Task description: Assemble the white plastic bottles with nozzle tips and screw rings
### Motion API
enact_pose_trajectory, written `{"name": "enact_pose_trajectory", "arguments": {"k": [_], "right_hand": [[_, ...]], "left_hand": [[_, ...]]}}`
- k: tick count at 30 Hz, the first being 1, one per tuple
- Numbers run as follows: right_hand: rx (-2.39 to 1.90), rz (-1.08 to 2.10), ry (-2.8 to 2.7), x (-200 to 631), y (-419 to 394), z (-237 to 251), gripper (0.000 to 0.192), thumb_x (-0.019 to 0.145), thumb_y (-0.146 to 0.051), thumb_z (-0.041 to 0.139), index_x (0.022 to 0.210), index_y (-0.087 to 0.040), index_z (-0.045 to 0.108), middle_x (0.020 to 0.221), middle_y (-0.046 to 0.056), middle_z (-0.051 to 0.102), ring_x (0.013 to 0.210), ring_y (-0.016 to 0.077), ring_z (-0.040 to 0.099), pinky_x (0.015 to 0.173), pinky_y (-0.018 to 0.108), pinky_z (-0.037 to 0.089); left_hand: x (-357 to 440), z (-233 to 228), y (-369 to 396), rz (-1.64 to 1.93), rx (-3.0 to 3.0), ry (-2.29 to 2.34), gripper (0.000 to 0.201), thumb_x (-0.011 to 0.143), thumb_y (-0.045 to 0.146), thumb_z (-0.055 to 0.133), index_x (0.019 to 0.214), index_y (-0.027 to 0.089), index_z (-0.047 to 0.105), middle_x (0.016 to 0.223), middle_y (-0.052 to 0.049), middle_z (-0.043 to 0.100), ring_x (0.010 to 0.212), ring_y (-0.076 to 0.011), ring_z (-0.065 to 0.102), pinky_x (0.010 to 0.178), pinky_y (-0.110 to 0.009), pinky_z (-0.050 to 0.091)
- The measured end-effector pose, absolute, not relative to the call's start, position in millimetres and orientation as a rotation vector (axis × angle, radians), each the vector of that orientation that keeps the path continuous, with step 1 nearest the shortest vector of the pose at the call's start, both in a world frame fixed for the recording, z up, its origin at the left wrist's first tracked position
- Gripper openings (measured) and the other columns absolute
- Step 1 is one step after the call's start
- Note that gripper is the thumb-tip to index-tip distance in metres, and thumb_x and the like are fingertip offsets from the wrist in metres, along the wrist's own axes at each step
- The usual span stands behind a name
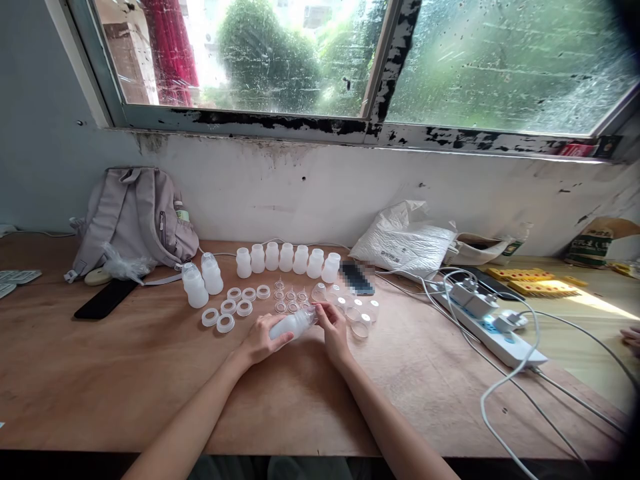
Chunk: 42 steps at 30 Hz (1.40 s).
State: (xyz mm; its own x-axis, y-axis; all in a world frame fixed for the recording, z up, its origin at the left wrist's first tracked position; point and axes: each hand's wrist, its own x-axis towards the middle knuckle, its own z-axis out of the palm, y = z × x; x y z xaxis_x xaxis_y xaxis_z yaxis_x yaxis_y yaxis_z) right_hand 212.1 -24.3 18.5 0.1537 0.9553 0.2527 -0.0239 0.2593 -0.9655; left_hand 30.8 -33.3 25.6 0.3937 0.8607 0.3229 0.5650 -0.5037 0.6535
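My left hand (261, 340) is wrapped round a frosted white baby bottle (291, 325), tilted with its top to the right. At that end my right hand (332, 325) pinches the bottle's clear top; whether this is the nipple or a cover cannot be made out. Just beyond the hands lie several clear nipples (291, 296). White collar rings (229, 307) are grouped to the left, and clear dome caps (360, 325) to the right. Behind them several open bottle bodies (301, 259) form a row. Two assembled bottles (195, 285) stand at the left.
A grey backpack (137, 217) leans on the wall, with a black phone (105, 299) before it. At the right are a silver bag (405, 240), a power strip (493, 337) with looping white cables (484, 407), and yellow pieces (533, 281). Part of another person's hand (631, 338) shows at the right edge.
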Motion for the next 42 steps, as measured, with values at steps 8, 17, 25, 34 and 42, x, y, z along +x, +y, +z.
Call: {"name": "enact_pose_trajectory", "arguments": {"k": [8, 17, 25, 34, 42], "right_hand": [[-1.073, 0.931, -1.2, 209.3, -23.3, 14.3, 0.027, 0.072, -0.046, 0.054, 0.072, -0.019, 0.056, 0.065, 0.001, 0.054, 0.063, 0.0153, 0.05, 0.057, 0.026, 0.044], [-1.079, 0.816, -1.285, 204.1, -22.6, 16.9, 0.023, 0.074, -0.043, 0.052, 0.07, -0.021, 0.055, 0.067, 0.001, 0.056, 0.06, 0.015, 0.05, 0.055, 0.026, 0.043], [-1.029, 0.945, -1.471, 204.6, -23.8, 13.1, 0.048, 0.081, -0.039, 0.043, 0.127, -0.029, 0.033, 0.085, 0.001, 0.054, 0.059, 0.0106, 0.052, 0.053, 0.025, 0.048], [-0.965, 0.755, -1.702, 198.8, -26.6, 6.5, 0.062, 0.082, -0.034, 0.043, 0.135, -0.025, 0.011, 0.124, 0.013, 0.039, 0.077, 0.0133, 0.057, 0.068, 0.03, 0.049], [-1.062, 0.623, -1.703, 206.8, -23.8, 4.4, 0.042, 0.084, -0.034, 0.039, 0.123, -0.021, 0.036, 0.114, 0.011, 0.047, 0.075, 0.0139, 0.056, 0.064, 0.029, 0.05]], "left_hand": [[31.0, 20.9, -31.9, 0.928, 2.212, 1.22, 0.038, 0.074, 0.043, 0.05, 0.104, 0.021, 0.058, 0.094, -0.005, 0.064, 0.079, -0.0203, 0.055, 0.076, -0.033, 0.041], [32.9, 10.7, -28.9, 0.979, 2.347, 1.275, 0.037, 0.076, 0.043, 0.048, 0.103, 0.018, 0.055, 0.091, -0.007, 0.063, 0.078, -0.0212, 0.055, 0.074, -0.034, 0.041], [26.9, 13.3, -29.5, 0.958, 2.318, 1.302, 0.037, 0.082, 0.039, 0.039, 0.111, 0.019, 0.046, 0.102, -0.007, 0.057, 0.09, -0.0213, 0.052, 0.079, -0.034, 0.04], [13.9, 11.1, -51.8, 0.947, 2.1, 1.242, 0.044, 0.083, 0.04, 0.037, 0.122, 0.019, 0.033, 0.117, -0.01, 0.046, 0.111, -0.0236, 0.039, 0.095, -0.038, 0.029], [4.4, 5.3, -58.6, 1.009, 1.79, 1.228, 0.041, 0.074, 0.042, 0.052, 0.105, 0.02, 0.038, 0.102, -0.007, 0.056, 0.094, -0.0207, 0.054, 0.081, -0.034, 0.042]]}}
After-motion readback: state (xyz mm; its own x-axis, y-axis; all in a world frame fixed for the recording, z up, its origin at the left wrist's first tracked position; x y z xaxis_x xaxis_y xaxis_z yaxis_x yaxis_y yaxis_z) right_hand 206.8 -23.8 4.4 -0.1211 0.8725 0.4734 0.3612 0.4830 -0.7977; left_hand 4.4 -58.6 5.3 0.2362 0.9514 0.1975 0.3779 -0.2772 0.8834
